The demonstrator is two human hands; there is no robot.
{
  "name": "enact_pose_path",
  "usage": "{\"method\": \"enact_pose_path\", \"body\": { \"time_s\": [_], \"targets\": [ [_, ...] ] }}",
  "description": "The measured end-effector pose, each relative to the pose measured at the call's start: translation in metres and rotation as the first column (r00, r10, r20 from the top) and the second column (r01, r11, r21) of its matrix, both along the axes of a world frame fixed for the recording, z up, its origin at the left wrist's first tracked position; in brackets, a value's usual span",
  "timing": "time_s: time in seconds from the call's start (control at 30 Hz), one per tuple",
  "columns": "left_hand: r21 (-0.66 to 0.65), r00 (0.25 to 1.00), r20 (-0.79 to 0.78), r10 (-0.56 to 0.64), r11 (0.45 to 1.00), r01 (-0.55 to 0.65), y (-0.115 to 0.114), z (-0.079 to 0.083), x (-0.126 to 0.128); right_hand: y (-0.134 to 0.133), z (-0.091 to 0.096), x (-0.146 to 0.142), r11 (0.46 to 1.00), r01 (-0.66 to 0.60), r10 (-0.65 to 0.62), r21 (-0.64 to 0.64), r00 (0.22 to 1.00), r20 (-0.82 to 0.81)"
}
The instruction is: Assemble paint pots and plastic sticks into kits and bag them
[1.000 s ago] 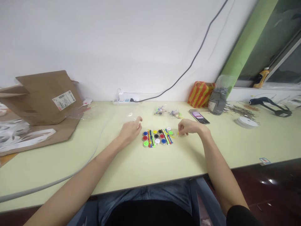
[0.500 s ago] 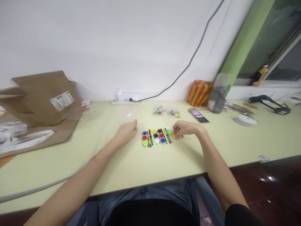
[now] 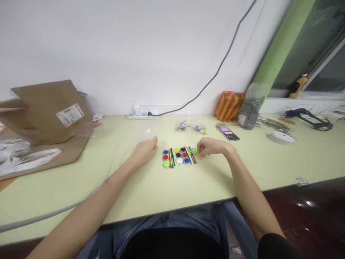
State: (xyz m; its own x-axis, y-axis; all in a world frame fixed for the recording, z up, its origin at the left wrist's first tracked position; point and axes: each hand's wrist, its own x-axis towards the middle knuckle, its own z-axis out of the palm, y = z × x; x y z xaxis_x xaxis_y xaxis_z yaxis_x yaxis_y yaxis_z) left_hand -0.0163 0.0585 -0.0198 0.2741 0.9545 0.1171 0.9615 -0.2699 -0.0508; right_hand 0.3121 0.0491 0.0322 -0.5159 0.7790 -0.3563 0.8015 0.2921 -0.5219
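Over the middle of the pale green desk (image 3: 81, 187), my right hand (image 3: 211, 146) curls at the right edge of coloured plastic discs and strips (image 3: 179, 157); I cannot tell whether it grips anything. My left hand (image 3: 145, 151), loosely curled, sits just left of them. Small plastic bags (image 3: 182, 125) lie farther off, a phone (image 3: 228, 133) far right.

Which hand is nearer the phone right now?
Right: the right hand is in front of the phone and left of it; the left hand is farther left, beyond the coloured discs.
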Motion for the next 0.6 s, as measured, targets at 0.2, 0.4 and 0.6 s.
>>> {"method": "enact_pose_path", "body": {
  "time_s": [0.2, 0.4, 0.6],
  "targets": [
    [0.008, 1.0, -0.009, -0.01, 1.0, 0.01, -0.002, 0.001, 0.001, -0.003, 0.0, 0.0, 1.0, -0.015, 0.015, -0.01, 1.0, -0.001],
    [0.006, 1.0, 0.006, -0.009, 1.0, 0.009, -0.003, 0.003, 0.002, 0.0, -0.001, -0.011, 0.91, 0.108, -0.1, 0.401, 0.994, -0.041],
    [0.005, 1.0, 0.002, -0.005, 1.0, 0.005, -0.004, 0.002, 0.002, 0.021, -0.023, -0.048, 0.8, 0.125, -0.225, 0.586, 0.969, 0.1]
  ]
}}
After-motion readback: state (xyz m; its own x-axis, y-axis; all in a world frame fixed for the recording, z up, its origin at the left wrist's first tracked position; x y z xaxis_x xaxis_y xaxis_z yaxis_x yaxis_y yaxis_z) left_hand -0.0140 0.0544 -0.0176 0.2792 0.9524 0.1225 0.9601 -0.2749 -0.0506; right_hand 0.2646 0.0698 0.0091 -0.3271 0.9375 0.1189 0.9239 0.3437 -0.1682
